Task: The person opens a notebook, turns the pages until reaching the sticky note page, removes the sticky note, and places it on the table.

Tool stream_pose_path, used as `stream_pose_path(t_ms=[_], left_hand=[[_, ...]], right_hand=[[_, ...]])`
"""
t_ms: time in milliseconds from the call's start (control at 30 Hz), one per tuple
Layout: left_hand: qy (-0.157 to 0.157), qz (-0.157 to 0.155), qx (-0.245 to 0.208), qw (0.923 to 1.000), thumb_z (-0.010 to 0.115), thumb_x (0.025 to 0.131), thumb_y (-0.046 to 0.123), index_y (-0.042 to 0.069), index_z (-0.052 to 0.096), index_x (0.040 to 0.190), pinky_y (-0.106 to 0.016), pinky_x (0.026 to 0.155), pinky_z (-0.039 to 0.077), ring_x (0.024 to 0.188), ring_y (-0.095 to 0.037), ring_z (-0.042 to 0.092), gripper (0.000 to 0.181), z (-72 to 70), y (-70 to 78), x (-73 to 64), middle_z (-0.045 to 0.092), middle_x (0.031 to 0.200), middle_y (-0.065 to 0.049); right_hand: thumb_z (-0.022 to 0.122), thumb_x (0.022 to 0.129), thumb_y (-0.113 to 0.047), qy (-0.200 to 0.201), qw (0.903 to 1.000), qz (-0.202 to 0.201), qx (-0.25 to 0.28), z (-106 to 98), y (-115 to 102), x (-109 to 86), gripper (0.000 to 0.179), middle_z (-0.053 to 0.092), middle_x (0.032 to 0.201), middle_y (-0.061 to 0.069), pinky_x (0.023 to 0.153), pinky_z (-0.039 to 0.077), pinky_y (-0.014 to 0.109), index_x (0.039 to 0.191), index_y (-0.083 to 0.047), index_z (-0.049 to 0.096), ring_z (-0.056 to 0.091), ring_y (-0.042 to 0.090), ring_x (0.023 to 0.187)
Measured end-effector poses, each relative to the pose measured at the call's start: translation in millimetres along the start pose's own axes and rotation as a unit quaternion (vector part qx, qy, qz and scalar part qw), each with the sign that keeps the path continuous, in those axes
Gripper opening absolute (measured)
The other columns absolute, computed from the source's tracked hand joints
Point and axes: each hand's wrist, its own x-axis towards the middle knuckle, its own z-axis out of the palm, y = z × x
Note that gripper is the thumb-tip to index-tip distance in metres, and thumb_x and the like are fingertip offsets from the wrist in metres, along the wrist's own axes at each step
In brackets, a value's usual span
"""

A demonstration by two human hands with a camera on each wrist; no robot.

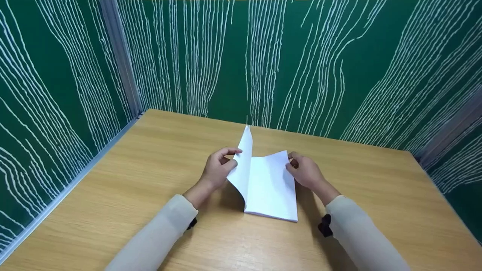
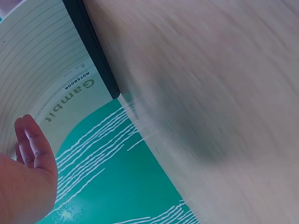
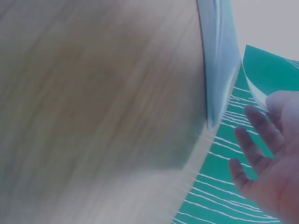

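A notebook (image 1: 270,188) with blank white pages lies on the table, its left part (image 1: 244,154) raised almost upright. My left hand (image 1: 220,165) pinches the outer edge of that raised part between thumb and fingers. In the left wrist view, the notebook's lined cover (image 2: 51,70) shows the words "Gambit" and "Notebook" beside a black spine strip (image 2: 93,49), with the left hand (image 2: 32,172) at its edge. My right hand (image 1: 305,171) pinches the upper right edge of the pages. In the right wrist view, a page corner curls up at the right hand (image 3: 275,158), whose other fingers are spread.
The wooden table (image 1: 150,150) extends around the notebook. Green walls (image 1: 233,67) with white wavy lines stand behind and at both sides, joined by a grey corner post (image 1: 120,56). A dark band (image 1: 325,226) sits under the right sleeve.
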Motion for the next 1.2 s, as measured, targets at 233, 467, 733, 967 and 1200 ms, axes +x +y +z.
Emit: stream_pose_path(t_ms=[233,467,733,967,1200], left_hand=[[-0.002,-0.003,0.007,1.0,0.047,0.082,0.005,0.007,0.058,0.11,-0.027,0.07,0.049,0.077,-0.021,0.057,0.03,-1.5,-1.6,-0.9,0.052,0.114,-0.006],[-0.004,-0.002,-0.002,1.0,0.047,0.082,0.004,0.007,0.057,0.109,-0.027,0.072,0.049,0.078,-0.021,0.057,0.029,-1.2,-1.7,0.5,0.052,0.113,-0.006],[0.003,0.001,-0.01,0.9999,0.047,0.082,0.003,0.005,0.057,0.108,-0.027,0.072,0.048,0.078,-0.019,0.057,0.028,-1.8,-4.4,0.2,0.052,0.113,-0.007],[0.006,0.005,-0.011,0.9999,0.047,0.081,0.002,0.005,0.057,0.107,-0.025,0.07,0.048,0.075,-0.018,0.057,0.028,-1.1,-4.5,0.9,0.053,0.112,-0.007],[0.008,0.007,-0.018,0.9998,0.048,0.081,0.001,0.005,0.058,0.106,-0.025,0.071,0.048,0.076,-0.018,0.057,0.027,-1.6,-5.2,2.3,0.054,0.111,-0.007]], right_hand=[[0.05,0.086,-0.035,0.0,0.9984,-0.044,0.035,-1,-8,-4.4,0.028,0.059,0.087,0.0,0.062,0.047,0.027,0.113,-0.028,0.05,0.054,0.018,0.075],[0.043,0.087,-0.044,0.0,0.9954,-0.076,0.059,0,-20,-8.3,0.027,0.057,0.085,-0.002,0.061,0.044,0.028,0.111,-0.034,0.05,0.051,0.018,0.075],[0.046,0.089,-0.032,0.003,0.9884,-0.124,0.087,8,-37,-10.1,0.021,0.055,0.102,-0.008,0.069,0.046,0.028,0.106,-0.025,0.056,0.053,0.014,0.08],[0.047,0.088,-0.026,0.001,0.9863,-0.15,0.068,13,-51,-14.1,0.019,0.054,0.102,-0.011,0.069,0.047,0.026,0.104,-0.025,0.057,0.052,0.011,0.081],[0.052,0.084,-0.026,0.001,0.9852,-0.171,0.013,16,-66,-22.0,0.024,0.052,0.109,-0.007,0.07,0.05,0.029,0.107,-0.031,0.054,0.056,0.013,0.082]])
